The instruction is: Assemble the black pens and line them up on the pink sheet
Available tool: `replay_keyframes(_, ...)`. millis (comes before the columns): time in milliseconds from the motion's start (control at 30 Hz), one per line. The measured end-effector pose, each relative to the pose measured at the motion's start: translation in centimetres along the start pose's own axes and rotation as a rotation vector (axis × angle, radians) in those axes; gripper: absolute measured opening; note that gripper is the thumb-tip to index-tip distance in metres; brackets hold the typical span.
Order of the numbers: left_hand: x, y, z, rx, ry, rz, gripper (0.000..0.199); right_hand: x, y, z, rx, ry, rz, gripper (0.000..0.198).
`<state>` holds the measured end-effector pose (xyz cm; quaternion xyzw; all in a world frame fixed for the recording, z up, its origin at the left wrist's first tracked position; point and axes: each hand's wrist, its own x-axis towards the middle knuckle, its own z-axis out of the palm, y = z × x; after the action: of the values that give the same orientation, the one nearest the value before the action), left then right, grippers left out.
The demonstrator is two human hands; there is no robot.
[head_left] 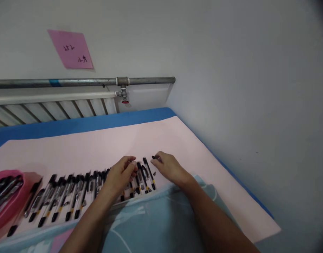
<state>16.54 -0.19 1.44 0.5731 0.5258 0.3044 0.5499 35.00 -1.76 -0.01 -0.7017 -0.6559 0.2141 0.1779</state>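
My left hand [122, 173] hovers over the right part of a row of pens, its fingers curled together. What it pinches, if anything, is hidden by the fingers. Just right of the row's end, my right hand [168, 166] is closed, and a small black piece [153, 157], which looks like a pen cap, pokes out of its fingertips. Between the hands lies a slim pen [149, 173] with black ends and a yellow band. Beside it is a small metallic part [154, 173]. More disassembled pens [61, 200] with clear barrels and black parts stretch to the left.
A pink pouch [22, 191] stuffed with pens stands at the left edge. Pale pink paper [150, 135] covers a blue surface [98, 122]. Light blue patterned cloth [150, 225] lies along the near edge. Pipes with a red-handled valve [124, 94] and a radiator [53, 109] line the wall.
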Motion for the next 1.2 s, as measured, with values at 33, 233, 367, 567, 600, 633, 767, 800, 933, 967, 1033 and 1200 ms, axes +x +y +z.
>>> replay_keyframes(33, 0.0, -0.1, 0.0, 0.014, -0.002, -0.001, 0.037, 0.1, 0.0, 0.3, 0.003, 0.018, -0.01, 0.029)
replay_keyframes(233, 0.0, -0.1, -0.1, 0.113, -0.007, 0.02, 0.036, 0.0, -0.3, 0.6, -0.096, -0.06, -0.101, 0.021)
replay_keyframes(367, 0.2, -0.3, -0.2, 0.149, -0.001, 0.036, 0.035, -0.1, -0.3, 0.4, -0.067, -0.078, -0.094, 0.019)
replay_keyframes(567, 0.4, -0.8, -0.2, 0.162, -0.007, 0.056, 0.035, -0.1, -0.2, 0.4, -0.047, -0.108, -0.085, 0.017)
replay_keyframes(600, 0.4, -0.9, -0.2, 0.167, -0.005, 0.062, 0.034, -0.1, -0.1, 0.3, -0.035, -0.111, -0.08, 0.017)
replay_keyframes(633, 0.4, -0.9, -0.2, 0.172, -0.005, 0.066, 0.034, -0.1, -0.1, 0.2, -0.029, -0.106, -0.075, 0.018)
replay_keyframes(767, 0.3, -0.8, -0.3, 0.188, -0.013, 0.064, 0.035, -0.3, -0.2, -0.3, -0.059, -0.093, -0.032, 0.019)
replay_keyframes(800, 0.3, -0.8, -0.3, 0.196, -0.016, 0.061, 0.036, -0.4, -0.3, -0.5, -0.056, -0.112, -0.029, 0.019)
replay_keyframes(933, 0.3, -0.9, -0.4, 0.221, -0.016, 0.066, 0.036, -0.6, -0.8, -1.0, -0.003, -0.187, 0.003, 0.02)
replay_keyframes(967, 0.3, -1.0, -0.4, 0.222, -0.016, 0.07, 0.035, -0.6, -0.9, -1.0, 0.001, -0.181, 0.023, 0.02)
replay_keyframes(1033, 0.3, -1.0, -0.4, 0.229, -0.016, 0.079, 0.035, -0.5, -0.9, -0.9, 0.001, -0.145, 0.055, 0.021)
replay_keyframes(1200, 0.2, -0.9, -0.4, 0.278, -0.023, 0.099, 0.032, -0.3, -0.6, 0.0, 0.062, -0.114, 0.065, 0.021)
